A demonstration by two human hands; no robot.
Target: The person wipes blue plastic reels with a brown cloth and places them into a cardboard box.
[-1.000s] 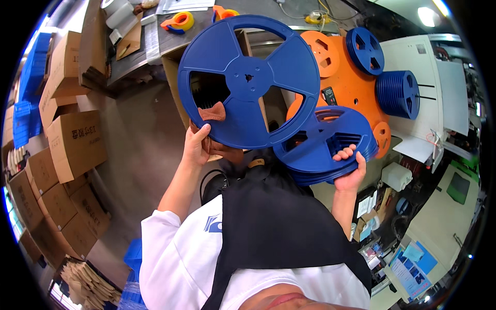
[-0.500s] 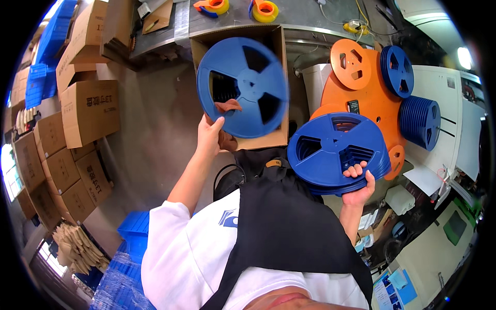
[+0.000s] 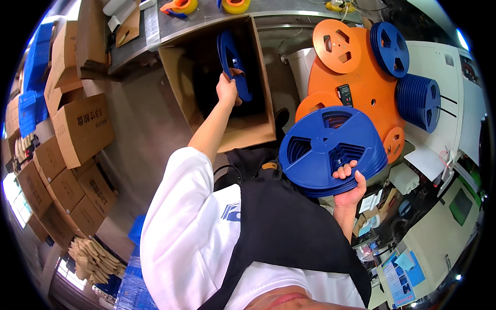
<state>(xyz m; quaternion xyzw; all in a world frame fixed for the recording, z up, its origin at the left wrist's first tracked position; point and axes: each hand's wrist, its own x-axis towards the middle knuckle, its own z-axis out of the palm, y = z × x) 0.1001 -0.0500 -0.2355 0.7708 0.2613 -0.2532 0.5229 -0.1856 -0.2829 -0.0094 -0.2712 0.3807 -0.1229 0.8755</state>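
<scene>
Reaching into the open cardboard box (image 3: 243, 132), the left hand (image 3: 227, 89) grips a single blue reel (image 3: 233, 62) turned edge-on, held inside the box near its far wall; the left arm is extended forward, almost straight. Right hand (image 3: 350, 182) clasps the near rim of a stack of blue reels (image 3: 330, 150), fingers (image 3: 345, 169) curled over the top reel, held at chest level beside the orange reel rack (image 3: 361, 88).

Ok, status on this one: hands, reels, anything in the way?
Left hand grips one blue reel edge-on inside the open cardboard box. Right hand holds the blue reel stack. Nothing blocking.
</scene>
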